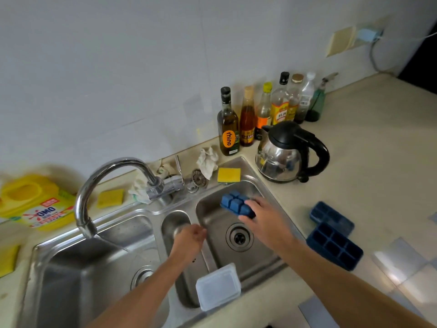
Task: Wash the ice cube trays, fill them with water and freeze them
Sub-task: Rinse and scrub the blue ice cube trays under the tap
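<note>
My right hand (262,215) grips a blue ice cube tray (235,203), bottom side up, against the far wall of the right sink basin (260,254). My left hand (191,236) hovers over the narrow middle basin (176,223), fingers loosely curled with nothing visible in them. Two more blue ice cube trays lie open side up on the counter right of the sink, one nearer (334,246) and one behind it (331,215). The tap (113,176) arches over the left basin (94,275), and a thin stream runs from its spout.
A clear plastic lid (218,286) rests on the sink's front edge. Yellow sponges (229,175) (110,198), a sink strainer (198,178) and crumpled cloths lie behind the sink. A kettle (289,152), several bottles (228,124) and a yellow detergent jug (35,204) stand on the counter.
</note>
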